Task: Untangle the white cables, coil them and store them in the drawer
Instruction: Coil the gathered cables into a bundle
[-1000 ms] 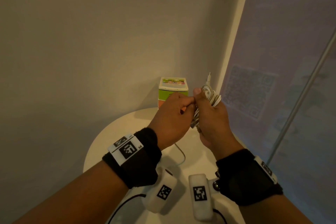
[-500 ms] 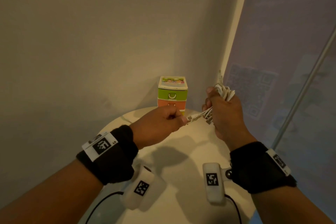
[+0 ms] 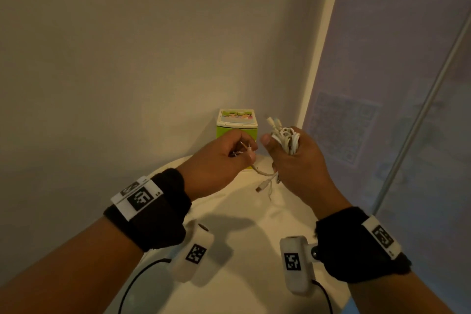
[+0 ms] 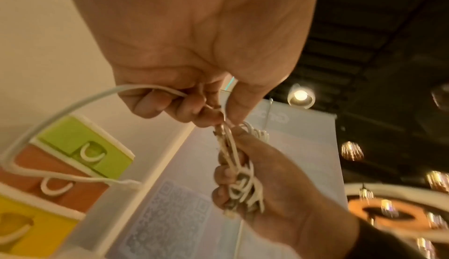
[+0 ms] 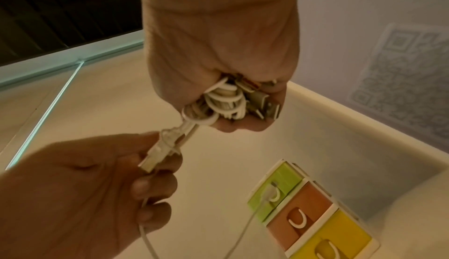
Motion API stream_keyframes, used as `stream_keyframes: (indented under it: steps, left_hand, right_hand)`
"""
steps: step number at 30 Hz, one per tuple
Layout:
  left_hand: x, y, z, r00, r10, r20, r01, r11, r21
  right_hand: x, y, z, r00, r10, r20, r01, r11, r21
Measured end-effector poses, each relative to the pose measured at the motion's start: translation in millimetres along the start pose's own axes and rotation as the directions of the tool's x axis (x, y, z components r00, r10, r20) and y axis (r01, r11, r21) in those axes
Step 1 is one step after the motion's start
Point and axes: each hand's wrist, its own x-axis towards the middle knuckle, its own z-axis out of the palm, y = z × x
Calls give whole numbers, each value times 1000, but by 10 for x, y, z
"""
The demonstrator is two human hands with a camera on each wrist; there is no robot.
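standing behind hands (image 3: pixel 219 160): drawer unit (image 3: pixel 237 122)

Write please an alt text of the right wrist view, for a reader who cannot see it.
The right hand grips a tangled bundle of white cables while the left hand pinches one white cable end leading from it. Below stands a small plastic drawer unit with green, orange and yellow drawers, all closed.

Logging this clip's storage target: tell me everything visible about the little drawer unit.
The drawer unit is a small plastic-looking box with a whitish frame and three stacked drawers, green, orange and yellow from the top, each with a pale curved handle. All look shut. A colourful picture covers its top. It stands upright on the white round table near the wall corner, beyond both hands. Neither hand touches it; a loose cable passes in front of the green drawer in the right wrist view.
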Motion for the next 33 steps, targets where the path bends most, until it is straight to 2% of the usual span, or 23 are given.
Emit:
stream_keyframes:
  steps: [2, 4, 6, 10, 12, 14, 16, 19, 24, 28, 33]
  left_hand:
    - [-56, 24, 10, 999, 14, 46, -23, 980, 200]
    - [-110, 59, 83, 996, 22, 89, -57, 908, 414]
    - [-110, 33, 162, 994, 66, 92, -101, 878, 468]
    - [-85, 1, 121, 988, 17, 151, -62, 952, 300]
    - [-76, 22, 87, 984, 35, 177, -74, 973, 219]
    - [-65, 41, 83, 985, 66, 161, -88, 987, 137]
    - [-54, 49, 94, 991, 49, 123, -51, 999, 16]
    - [-32, 21, 65, 996, -24, 88, 32, 995, -96]
    - [-17, 38, -16, 970, -125, 207, 173, 957, -234]
    - [10, 112, -48, 951, -99, 292, 162, 966, -200]
    - [-28, 134, -30, 943, -95, 319, 150, 977, -152]
  right_hand:
    - [34, 24, -1, 994, 51, -101, -43, 996, 83]
    - [60, 32, 16, 982, 94, -162, -70, 987, 145]
    - [61, 27, 46, 975, 116, -191, -84, 982, 169]
    - [25, 23, 40, 973, 118, -199, -87, 984, 159]
    - [-1, 9, 19, 978, 94, -188, -73, 990, 117]
    - [-31, -3, 9, 981, 77, -176, -61, 994, 93]
    - [-58, -15, 4, 989, 48, -143, -40, 997, 64]
    - [-119, -78, -9, 1000, 1, -1, -1, 999, 45]
    - [-172, -144, -20, 960, -67, 272, 46, 995, 85]
    - [-208, -138, 21, 928, -47, 371, 16, 996, 86]
    - [-261, -167, 72, 929, -3, 371, 4, 1000, -2]
